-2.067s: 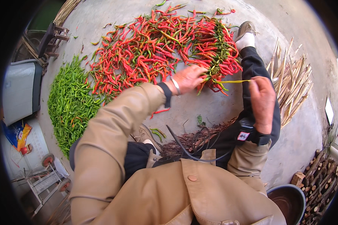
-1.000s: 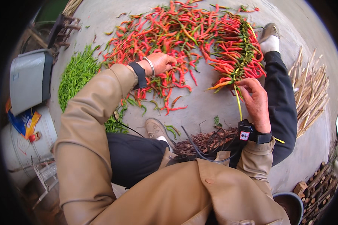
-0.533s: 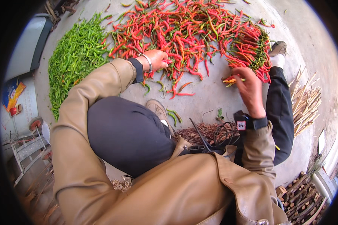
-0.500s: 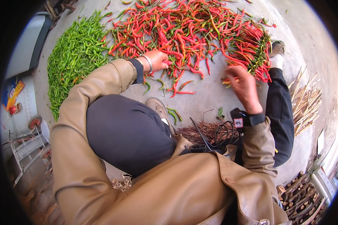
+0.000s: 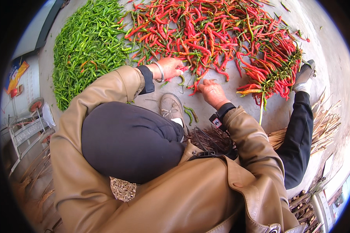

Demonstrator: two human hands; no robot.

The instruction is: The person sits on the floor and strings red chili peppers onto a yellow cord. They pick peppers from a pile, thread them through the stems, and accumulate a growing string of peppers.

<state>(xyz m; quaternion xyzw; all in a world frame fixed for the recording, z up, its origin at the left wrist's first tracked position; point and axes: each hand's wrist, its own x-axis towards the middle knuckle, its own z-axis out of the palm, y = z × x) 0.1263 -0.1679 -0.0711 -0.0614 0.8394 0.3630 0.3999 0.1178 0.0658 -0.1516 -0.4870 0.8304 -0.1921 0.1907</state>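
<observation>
My left hand (image 5: 170,68), with a silvery bangle at the wrist, is closed in a pinch at the near edge of the red chili peppers (image 5: 190,29). A bit of a red chili pepper shows at its fingertips. My right hand (image 5: 214,94) is low over the floor just right of it, fingers curled beside a red chili; whatever they hold is hidden. Farther right lies a dense bundle of red chilies (image 5: 274,72), stems gathered along a line, with a pale strand (image 5: 261,110) trailing from its near end.
A wide heap of green chilies (image 5: 85,50) covers the floor at left. My shoes (image 5: 171,108) flank the work area. Dark twigs (image 5: 208,139) lie between my legs, pale sticks (image 5: 326,124) beyond my right leg. A metal hand cart (image 5: 27,134) stands at far left.
My right hand has moved left and down, away from the bundle, toward my left hand. The pale strand at the bundle now shows. The whole view has shifted slightly.
</observation>
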